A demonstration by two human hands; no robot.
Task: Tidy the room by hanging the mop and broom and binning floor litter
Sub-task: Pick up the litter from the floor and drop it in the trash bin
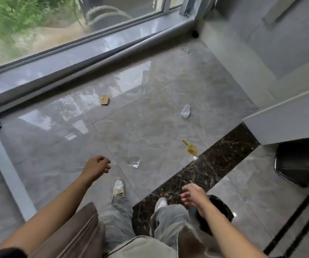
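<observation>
Both empty: left hand and right hand hung loosely curled, gripping nothing. The clear wrapper lay near the dark strip, the yellow wrapper just beside its edge. Likely feather-light, crinkly, slippery on glossy tile — best pinched at a raised corner.

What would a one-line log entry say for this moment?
stage: litter not yet binned | left hand: empty, loosely curled | right hand: same | floor: clear wrapper, yellow wrapper, white scrap, cardboard piece
</observation>
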